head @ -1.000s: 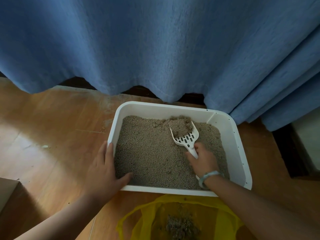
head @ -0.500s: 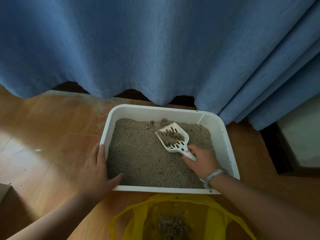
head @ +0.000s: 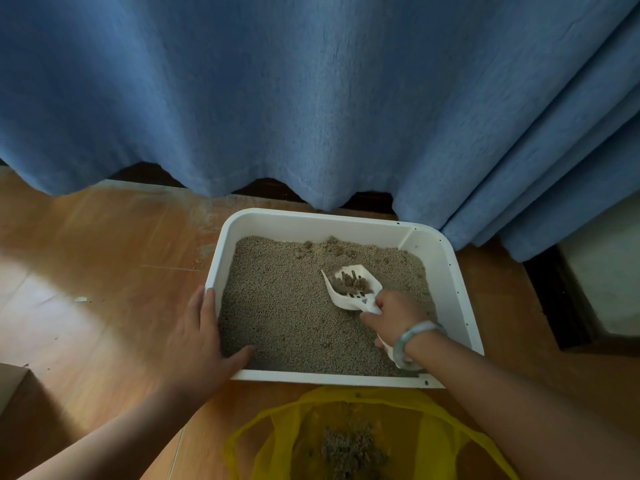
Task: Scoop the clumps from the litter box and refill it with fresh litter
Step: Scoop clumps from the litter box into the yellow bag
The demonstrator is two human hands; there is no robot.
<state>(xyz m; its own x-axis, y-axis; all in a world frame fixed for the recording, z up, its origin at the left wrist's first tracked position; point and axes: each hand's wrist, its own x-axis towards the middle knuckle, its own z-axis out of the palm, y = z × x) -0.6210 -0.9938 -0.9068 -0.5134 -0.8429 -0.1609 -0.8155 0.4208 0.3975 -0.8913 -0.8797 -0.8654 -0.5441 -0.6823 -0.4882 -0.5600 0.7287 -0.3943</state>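
"Starting nearest: what is entered on the near side of the litter box (head: pixel 464 299)?"

"Item one: yellow bag (head: pixel 263 441), mouth open, just before the box's near wall. Dark clumps (head: pixel 349 452) are lodged in it."

"And at the box itself?"

"Item two: left hand (head: pixel 199 341), at the box's near-left corner. The fingers are laid straight along the outside of the left wall and the thumb is spread over the near rim onto the litter (head: pixel 284 306). Nothing is gripped; the box is only braced. Item three: right hand (head: pixel 394 317), over the box's near-right quarter, bangle (head: pixel 415 337) worn at the wrist. The fingers are curled tight round the handle of the white scoop (head: pixel 353 299). The slotted bowl is held above the litter, right of the box's centre, loaded with a scooped clump (head: pixel 351 285)."

"How is the step judged best done?"

"The scoop should be shaken gently over the box until loose grains are sifted out, then carried level across the near wall to the bag. If it is tilted early, the load is likely to be spilt. A lumpy patch (head: pixel 325 245) is noted against the far wall. Beyond that wall: blue curtain (head: pixel 311 98). No fresh litter supply is seen."
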